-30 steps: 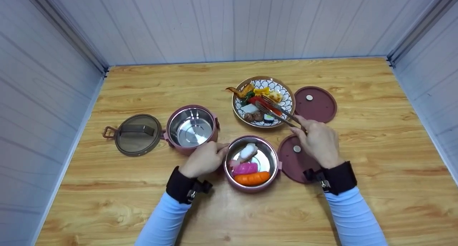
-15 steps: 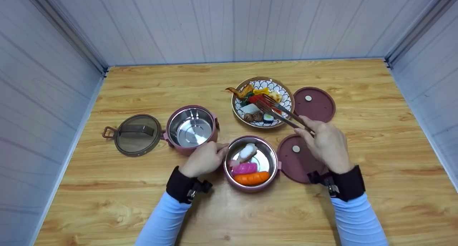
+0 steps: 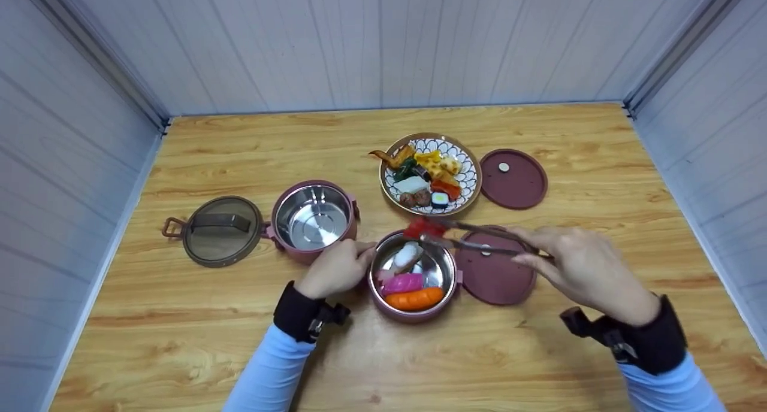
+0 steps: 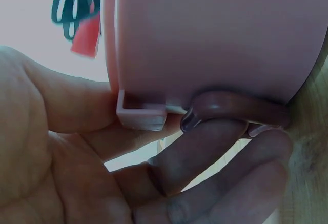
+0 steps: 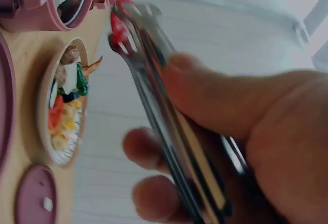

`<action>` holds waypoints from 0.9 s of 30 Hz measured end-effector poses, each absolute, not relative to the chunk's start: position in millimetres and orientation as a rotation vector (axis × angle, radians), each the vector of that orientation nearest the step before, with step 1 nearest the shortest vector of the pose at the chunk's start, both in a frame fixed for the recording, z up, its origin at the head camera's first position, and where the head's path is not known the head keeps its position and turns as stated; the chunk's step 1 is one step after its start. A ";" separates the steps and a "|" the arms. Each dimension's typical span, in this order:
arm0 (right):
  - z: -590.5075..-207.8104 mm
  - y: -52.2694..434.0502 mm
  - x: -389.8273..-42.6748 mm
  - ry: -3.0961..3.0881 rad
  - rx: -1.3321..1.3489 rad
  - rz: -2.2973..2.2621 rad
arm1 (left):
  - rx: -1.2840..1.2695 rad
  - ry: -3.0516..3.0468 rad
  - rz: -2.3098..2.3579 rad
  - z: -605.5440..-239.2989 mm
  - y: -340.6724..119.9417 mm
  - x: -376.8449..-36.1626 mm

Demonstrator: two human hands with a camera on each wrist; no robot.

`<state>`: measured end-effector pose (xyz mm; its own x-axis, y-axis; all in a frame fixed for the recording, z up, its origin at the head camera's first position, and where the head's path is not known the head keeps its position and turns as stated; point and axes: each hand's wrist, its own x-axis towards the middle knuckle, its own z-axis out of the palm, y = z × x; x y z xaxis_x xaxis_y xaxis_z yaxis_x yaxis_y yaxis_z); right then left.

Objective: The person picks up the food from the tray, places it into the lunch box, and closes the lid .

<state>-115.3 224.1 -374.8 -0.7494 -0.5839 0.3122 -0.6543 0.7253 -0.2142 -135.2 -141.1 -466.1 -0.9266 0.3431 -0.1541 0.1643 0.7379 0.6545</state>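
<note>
My left hand (image 3: 332,271) grips the side handle (image 4: 230,106) of a pink pot (image 3: 413,317), fingers curled under the handle loop. Inside this steel-lined pot lie a white-topped food piece (image 3: 407,255), a magenta piece (image 3: 402,283) and an orange carrot-like piece (image 3: 414,299). Metal tongs (image 3: 488,248) are held in my right hand (image 3: 590,274), thumb on one side and fingers on the other. Their slotted tips pinch a red food piece (image 3: 422,227) over the pot's far rim; its kind is blurred.
A patterned plate (image 3: 470,181) with several toy foods stands behind the pot. To the left are a second steel-lined pot (image 3: 317,223) and a translucent handled lid (image 3: 219,244). Two maroon round lids (image 3: 521,193) lie on the right, one partly beneath the tongs.
The right hand has drawn the tongs from the plate toward me and right, carrying the red piece off the plate to above the pot. My left hand keeps its hold on the handle.
</note>
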 end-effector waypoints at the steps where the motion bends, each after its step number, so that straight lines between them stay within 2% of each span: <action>1: -369.5 224.8 -112.4 -2.721 1.012 0.406 | 0.397 2.676 0.967 -466.0 -141.0 -135.2; 13: -338.2 197.2 -92.6 -2.773 1.025 -0.049 | 0.403 2.691 0.962 -466.0 -140.9 -135.5; 27: -350.8 155.1 -76.5 -2.784 0.990 -0.260 | 0.388 2.679 0.965 -465.8 -141.6 -135.3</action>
<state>-76.5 155.1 -350.8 -0.7635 -0.6372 0.1056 -0.6066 0.7635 0.2213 -135.3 -141.6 -465.8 -0.9284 0.3364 -0.1577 0.1586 0.7427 0.6506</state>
